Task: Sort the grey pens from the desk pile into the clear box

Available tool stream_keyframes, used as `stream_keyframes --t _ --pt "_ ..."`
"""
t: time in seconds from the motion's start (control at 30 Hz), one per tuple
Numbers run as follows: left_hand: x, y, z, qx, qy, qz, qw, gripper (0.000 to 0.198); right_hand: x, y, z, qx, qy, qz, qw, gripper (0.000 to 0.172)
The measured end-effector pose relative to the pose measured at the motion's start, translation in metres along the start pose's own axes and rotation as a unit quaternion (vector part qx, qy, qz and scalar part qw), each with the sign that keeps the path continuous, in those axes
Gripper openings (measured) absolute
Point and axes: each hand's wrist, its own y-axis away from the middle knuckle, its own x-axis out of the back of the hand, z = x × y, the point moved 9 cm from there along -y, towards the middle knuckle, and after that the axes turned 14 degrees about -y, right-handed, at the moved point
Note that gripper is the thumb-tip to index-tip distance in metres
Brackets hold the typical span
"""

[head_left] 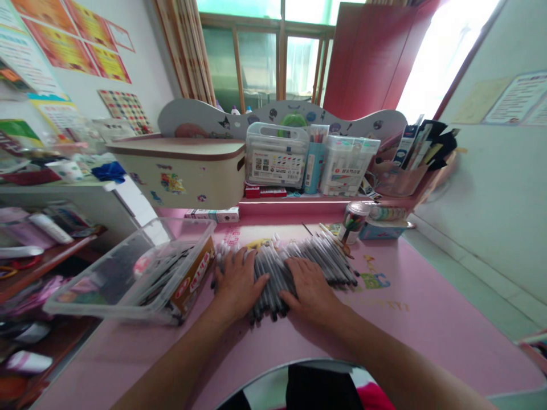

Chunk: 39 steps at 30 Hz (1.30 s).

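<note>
A wide heap of black and grey pens (318, 256) lies across the pink desk (427, 324). My left hand (237, 285) rests flat on the heap's left part, fingers stretched forward. My right hand (310, 287) lies flat on the middle of the heap, fingers spread toward the left. Neither hand grips a pen. Left of my left hand a clear plastic bin (128, 273) stands tilted over the desk's edge, with more pens and a brown cardboard box (192, 279) inside it.
At the back stand a cream lidded box (183, 171), two clear marker cases (276, 154) (346, 165), a pencil tin (352, 222) and a holder of stationery (410, 165). Cluttered shelves (38, 250) fill the left side. A white wall (504, 188) bounds the right.
</note>
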Motion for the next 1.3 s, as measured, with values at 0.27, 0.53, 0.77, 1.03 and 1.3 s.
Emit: stream_keyframes --t 0.27,0.53,0.77,1.03,1.3 --pt "0.0 0.0 0.017 -0.103 0.079 0.006 0.992 0.058 0.006 -0.003 0.009 0.001 -0.048 -0.067 0.997 0.07" --pt "0.014 0.001 0.024 -0.21 0.164 0.042 0.963 0.054 0.008 -0.005 0.003 0.061 -0.072 -0.074 0.993 0.07" --pt "0.011 -0.009 -0.014 0.024 0.026 0.035 0.999 0.055 0.016 -0.006 -0.001 0.073 -0.073 -0.024 0.994 0.062" --pt "-0.008 -0.012 -0.022 0.054 0.029 -0.036 0.997 0.069 0.021 -0.008 0.012 -0.008 0.075 -0.008 0.997 0.033" --pt "-0.005 -0.018 -0.012 -0.051 0.163 0.01 0.985 0.063 0.013 -0.007 0.007 0.035 -0.018 -0.011 0.999 0.039"
